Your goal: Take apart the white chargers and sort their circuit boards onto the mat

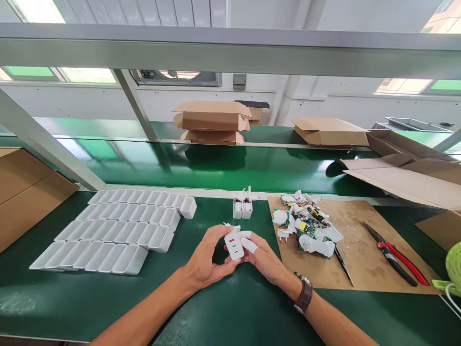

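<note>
Both my hands hold a white charger [235,244] above the green table, its face with several port slots turned toward me. My left hand [204,254] grips it from the left between thumb and fingers. My right hand [264,257], with white covers on two fingertips and a watch [304,292] at the wrist, closes on it from the right. Just beyond stand two small white housings [242,208] with parts sticking out of their tops. Left of my hands, white open housings [118,230] lie in several rows.
At right, a brown cardboard sheet [360,269] carries a pile of circuit boards and white parts [308,223], tweezers [344,266] and red-handled pliers [396,257]. A green roll [454,266] sits at the right edge. Cardboard boxes [212,117] stand behind the green belt [216,166]; a metal beam [230,53] crosses above.
</note>
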A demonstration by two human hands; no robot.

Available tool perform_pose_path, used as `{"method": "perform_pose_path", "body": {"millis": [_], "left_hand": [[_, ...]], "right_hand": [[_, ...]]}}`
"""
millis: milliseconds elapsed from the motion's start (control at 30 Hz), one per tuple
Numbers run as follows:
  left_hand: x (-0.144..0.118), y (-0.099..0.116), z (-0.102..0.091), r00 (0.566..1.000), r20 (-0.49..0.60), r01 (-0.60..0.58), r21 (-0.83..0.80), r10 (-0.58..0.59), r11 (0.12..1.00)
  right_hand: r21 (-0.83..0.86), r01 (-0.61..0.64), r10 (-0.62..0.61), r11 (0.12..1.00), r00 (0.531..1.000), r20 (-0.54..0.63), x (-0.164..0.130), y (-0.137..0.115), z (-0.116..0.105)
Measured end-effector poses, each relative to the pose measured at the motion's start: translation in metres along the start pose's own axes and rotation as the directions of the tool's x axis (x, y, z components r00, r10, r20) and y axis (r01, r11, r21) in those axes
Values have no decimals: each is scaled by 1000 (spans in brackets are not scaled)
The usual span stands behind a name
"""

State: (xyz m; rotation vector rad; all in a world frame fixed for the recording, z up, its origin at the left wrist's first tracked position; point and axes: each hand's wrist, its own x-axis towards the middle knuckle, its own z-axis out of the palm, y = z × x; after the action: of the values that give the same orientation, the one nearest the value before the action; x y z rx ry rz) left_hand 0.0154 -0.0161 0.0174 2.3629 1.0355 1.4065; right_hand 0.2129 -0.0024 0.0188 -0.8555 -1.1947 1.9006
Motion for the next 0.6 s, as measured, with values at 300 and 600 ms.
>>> {"method": "perform_pose_path", "body": {"millis": [300, 600], "left_hand": [[-3, -3, 1, 999, 1, 44, -2, -44, 999], [-3, -6, 6, 998, -65, -27, -32, 25, 999]], "right_hand": [[-32, -11, 12, 999, 1000, 15, 2, 4, 0], [10, -27, 26, 1000, 1000, 17, 4, 6, -1]]}}
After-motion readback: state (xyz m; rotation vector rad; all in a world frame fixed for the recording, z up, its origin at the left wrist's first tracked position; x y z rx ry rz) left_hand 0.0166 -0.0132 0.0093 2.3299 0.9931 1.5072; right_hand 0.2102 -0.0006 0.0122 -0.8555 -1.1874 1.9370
